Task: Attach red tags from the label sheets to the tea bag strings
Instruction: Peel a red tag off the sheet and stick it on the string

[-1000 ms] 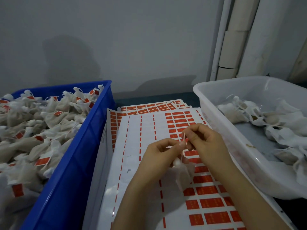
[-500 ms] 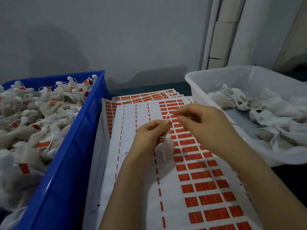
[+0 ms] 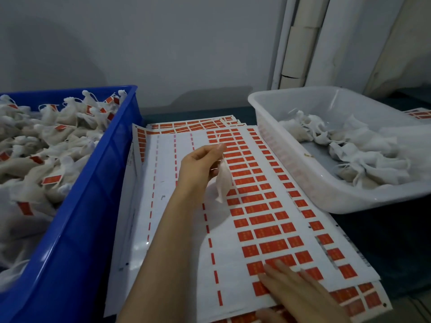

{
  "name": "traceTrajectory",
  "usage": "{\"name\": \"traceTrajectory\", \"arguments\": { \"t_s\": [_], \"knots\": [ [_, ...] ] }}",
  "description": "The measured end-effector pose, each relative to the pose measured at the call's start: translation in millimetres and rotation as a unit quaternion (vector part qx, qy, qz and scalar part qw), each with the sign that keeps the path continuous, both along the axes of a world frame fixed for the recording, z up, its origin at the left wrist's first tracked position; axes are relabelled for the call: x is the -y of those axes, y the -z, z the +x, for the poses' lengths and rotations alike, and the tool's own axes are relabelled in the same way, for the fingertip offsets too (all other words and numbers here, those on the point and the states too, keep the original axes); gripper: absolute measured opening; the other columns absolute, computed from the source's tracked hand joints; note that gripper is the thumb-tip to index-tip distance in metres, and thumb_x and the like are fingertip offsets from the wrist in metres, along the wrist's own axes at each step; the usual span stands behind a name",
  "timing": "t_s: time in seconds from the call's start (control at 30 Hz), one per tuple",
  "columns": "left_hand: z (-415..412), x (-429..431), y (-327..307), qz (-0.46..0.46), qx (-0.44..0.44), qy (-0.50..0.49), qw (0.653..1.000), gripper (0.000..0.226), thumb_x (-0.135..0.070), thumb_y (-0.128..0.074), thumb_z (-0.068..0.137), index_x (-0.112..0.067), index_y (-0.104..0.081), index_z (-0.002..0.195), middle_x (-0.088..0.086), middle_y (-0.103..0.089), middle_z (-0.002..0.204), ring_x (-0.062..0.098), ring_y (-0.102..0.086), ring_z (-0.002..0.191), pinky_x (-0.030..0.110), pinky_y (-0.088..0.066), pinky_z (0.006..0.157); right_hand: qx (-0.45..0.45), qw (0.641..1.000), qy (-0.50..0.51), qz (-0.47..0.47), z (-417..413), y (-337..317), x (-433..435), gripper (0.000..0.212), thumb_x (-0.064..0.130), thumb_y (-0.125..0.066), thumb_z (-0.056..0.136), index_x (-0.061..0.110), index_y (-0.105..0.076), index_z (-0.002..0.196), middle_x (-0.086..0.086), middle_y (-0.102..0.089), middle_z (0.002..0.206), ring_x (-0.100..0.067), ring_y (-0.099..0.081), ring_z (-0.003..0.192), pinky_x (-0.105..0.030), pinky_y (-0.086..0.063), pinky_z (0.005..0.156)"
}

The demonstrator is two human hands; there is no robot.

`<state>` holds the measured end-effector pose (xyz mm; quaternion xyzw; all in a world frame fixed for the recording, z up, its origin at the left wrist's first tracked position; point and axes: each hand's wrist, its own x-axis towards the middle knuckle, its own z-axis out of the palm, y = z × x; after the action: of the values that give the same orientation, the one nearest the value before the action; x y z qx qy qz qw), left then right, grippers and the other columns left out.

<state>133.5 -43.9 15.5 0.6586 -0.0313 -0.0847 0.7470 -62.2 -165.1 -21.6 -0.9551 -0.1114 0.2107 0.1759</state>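
Glossy blue plastic crate (image 3: 77, 229); translucent white plastic tub (image 3: 291, 164); sheer cloth tea bag (image 3: 223, 180)

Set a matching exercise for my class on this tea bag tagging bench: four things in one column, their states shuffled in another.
1. blue plastic crate
2. translucent white plastic tub
3. left hand
4. right hand

A. lies flat on the white label sheet
B. piled with red-tagged tea bags
C. pinches a dangling white mesh tea bag
D. contains untagged tea bags

Pairs: 1-B, 2-D, 3-C, 4-A.
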Motion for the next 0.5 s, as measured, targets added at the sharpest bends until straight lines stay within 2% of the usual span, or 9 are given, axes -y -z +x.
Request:
{"name": "traceTrajectory", "arguments": {
  "t_s": [0.03,0.07,0.17,0.23,0.4,0.5],
  "knots": [
    [-0.3,0.7,-2.4,0.004,0.004,-0.004,1.0,0.015,-0.035,-0.064,0.085,-0.024,-0.069,0.094,-0.006,-0.073,0.095,0.017,-0.071,0.087,0.036,-0.057,0.084,0.022,1.0,0.018,-0.003,0.8,-5.6,-1.4,0.072,0.068,-0.016,0.084,0.036,0.01,0.144,0.027,0.03,0.13,0.004,0.024,0.129,-0.025,0.017,0.106],
    [-0.7,2.0,-4.5,0.015,0.008,-0.009,1.0,0.014,-0.035,-0.064,0.085,-0.024,-0.069,0.092,-0.006,-0.072,0.097,0.017,-0.07,0.09,0.035,-0.056,0.085,0.009,0.999,0.043,-0.008,5.3,-7.8,-1.5,0.074,0.07,-0.014,0.08,0.038,0.006,0.144,0.028,0.025,0.133,0.008,0.021,0.126,-0.023,0.015,0.103],
    [-3.5,8.7,-10.0,0.069,0.031,-0.02,0.997,0.01,-0.036,-0.065,0.085,-0.026,-0.068,0.084,-0.009,-0.069,0.093,0.015,-0.066,0.09,0.028,-0.055,0.081,0.062,0.992,0.112,0.006,7.3,-18.0,-6.7,0.062,0.064,-0.027,0.087,0.044,-0.007,0.143,0.03,0.003,0.148,0.01,0.006,0.133,-0.022,0.008,0.109],
    [-5.3,14.0,-13.3,0.092,0.04,-0.015,0.995,0.01,-0.036,-0.065,0.085,-0.028,-0.067,0.079,-0.011,-0.067,0.089,0.013,-0.065,0.086,0.023,-0.054,0.076,0.101,0.987,0.128,0.004,8.6,-14.3,-9.1,0.061,0.063,-0.032,0.088,0.045,-0.011,0.142,0.03,-0.003,0.149,0.008,0.0,0.137,-0.025,0.002,0.113],
    [-12.9,21.2,-0.1,0.063,0.016,-0.002,0.998,0.013,-0.038,-0.064,0.085,-0.026,-0.069,0.087,-0.009,-0.07,0.098,0.016,-0.067,0.092,0.032,-0.055,0.087,0.069,0.981,0.178,0.027,12.7,-6.9,-7.4,0.06,0.065,-0.04,0.084,0.05,-0.021,0.138,0.035,-0.009,0.144,0.013,-0.005,0.132,-0.024,-0.001,0.112],
    [-18.2,21.2,10.0,0.007,-0.017,0.002,1.0,0.015,-0.037,-0.064,0.085,-0.025,-0.07,0.091,-0.007,-0.071,0.1,0.019,-0.068,0.094,0.039,-0.054,0.09,0.108,0.973,0.201,0.038,11.9,-0.1,-11.0,0.058,0.067,-0.041,0.081,0.051,-0.029,0.135,0.038,-0.015,0.14,0.018,-0.004,0.122,-0.023,0.0,0.111]
  ]
}}
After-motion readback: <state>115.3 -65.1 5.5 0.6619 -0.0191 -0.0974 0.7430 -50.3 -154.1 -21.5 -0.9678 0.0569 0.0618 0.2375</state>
